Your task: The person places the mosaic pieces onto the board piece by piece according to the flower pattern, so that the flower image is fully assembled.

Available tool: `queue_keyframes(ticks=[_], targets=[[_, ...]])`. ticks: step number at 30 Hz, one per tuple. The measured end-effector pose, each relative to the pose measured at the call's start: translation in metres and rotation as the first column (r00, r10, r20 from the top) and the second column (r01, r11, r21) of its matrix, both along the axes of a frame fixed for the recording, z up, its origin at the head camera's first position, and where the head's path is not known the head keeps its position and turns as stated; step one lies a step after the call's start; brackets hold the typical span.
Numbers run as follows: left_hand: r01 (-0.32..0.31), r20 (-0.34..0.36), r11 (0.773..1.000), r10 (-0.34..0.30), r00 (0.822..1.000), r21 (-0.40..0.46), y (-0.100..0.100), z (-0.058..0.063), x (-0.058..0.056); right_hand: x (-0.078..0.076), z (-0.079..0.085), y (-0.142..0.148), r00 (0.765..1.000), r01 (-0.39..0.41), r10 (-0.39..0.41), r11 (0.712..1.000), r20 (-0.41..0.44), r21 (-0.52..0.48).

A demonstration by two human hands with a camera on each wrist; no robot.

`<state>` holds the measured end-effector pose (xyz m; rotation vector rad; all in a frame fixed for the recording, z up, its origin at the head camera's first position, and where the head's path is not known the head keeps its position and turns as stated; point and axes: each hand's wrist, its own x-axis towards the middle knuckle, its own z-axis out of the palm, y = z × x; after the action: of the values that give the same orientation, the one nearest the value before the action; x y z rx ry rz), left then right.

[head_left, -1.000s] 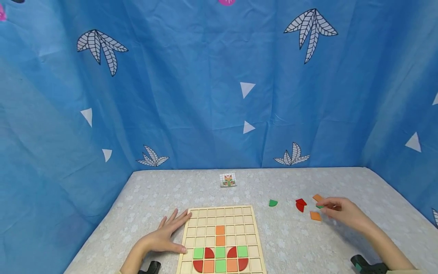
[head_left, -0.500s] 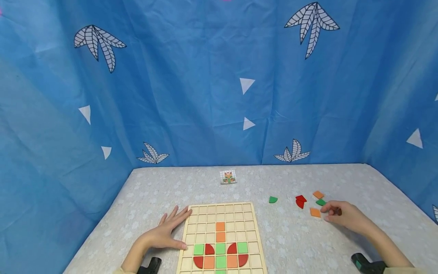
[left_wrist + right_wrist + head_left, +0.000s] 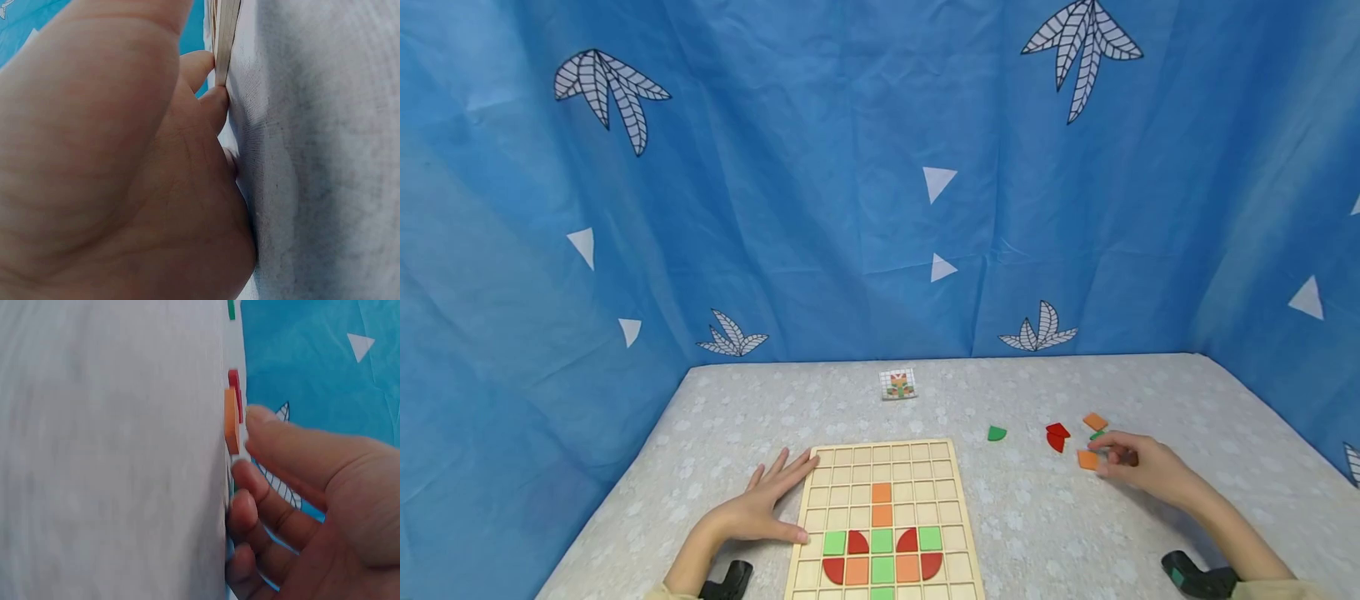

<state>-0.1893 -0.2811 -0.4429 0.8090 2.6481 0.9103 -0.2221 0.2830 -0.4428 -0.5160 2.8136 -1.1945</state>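
Observation:
My left hand (image 3: 763, 507) lies spread along the left edge of a wooden grid board (image 3: 958, 517), its fingertips and thumb touching the frame. Green, red and orange tiles fill several of the board's cells. Over on the right, my right hand (image 3: 1150, 468) hovers low with loosely bent fingers, thumb and forefinger apart. An orange square tile (image 3: 1087, 459) lies flat by its fingertips; in the right wrist view this orange tile (image 3: 232, 420) sits just beyond the thumb, not held. Partly hidden behind the fingers is a green tile (image 3: 1097, 435). Another orange tile (image 3: 1095, 422) lies farther back.
Two red tiles (image 3: 1057, 437) overlap or touch left of the orange ones. A green quarter-round tile (image 3: 996, 433) lies closer to the board. Behind the board stands a small pattern card (image 3: 898, 384). Blue curtain (image 3: 865, 208) encloses the table's back and sides.
My right hand drew back slightly from the green tile, then moved left to the nearer orange tile. The left hand keeps its place on the board. The head view has tilted slightly.

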Motion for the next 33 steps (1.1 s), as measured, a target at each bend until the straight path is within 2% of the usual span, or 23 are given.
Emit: queue_keyframes(ticks=[10, 18, 26, 29, 33], targets=[[-0.001, 0.008, 1.000, 0.001, 1.000, -0.002, 0.000, 0.000, -0.002, 0.002, 0.000, -0.009, 0.996, 0.083, -0.082, 0.996, -0.030, 0.031], [-0.006, 0.031, 1.000, 0.006, 1.000, 0.008, 0.000, -0.001, -0.002, 0.005, 0.003, -0.013, 0.991, 0.119, -0.117, 0.992, -0.067, 0.034], [0.001, 0.001, 1.000, -0.001, 1.000, 0.002, -0.001, 0.000, -0.001, 0.002, 0.008, -0.022, 0.987, 0.144, -0.142, 0.989, -0.073, 0.017], [0.002, -0.006, 1.000, -0.002, 1.000, 0.000, 0.000, 0.000, 0.000, 0.001, 0.013, -0.033, 0.986, 0.142, -0.143, 0.990, -0.090, -0.023], [0.001, -0.002, 1.000, -0.001, 1.000, 0.004, 0.000, 0.000, 0.000, -0.002, 0.020, -0.055, 0.991, 0.105, -0.115, 0.983, -0.062, -0.151]])
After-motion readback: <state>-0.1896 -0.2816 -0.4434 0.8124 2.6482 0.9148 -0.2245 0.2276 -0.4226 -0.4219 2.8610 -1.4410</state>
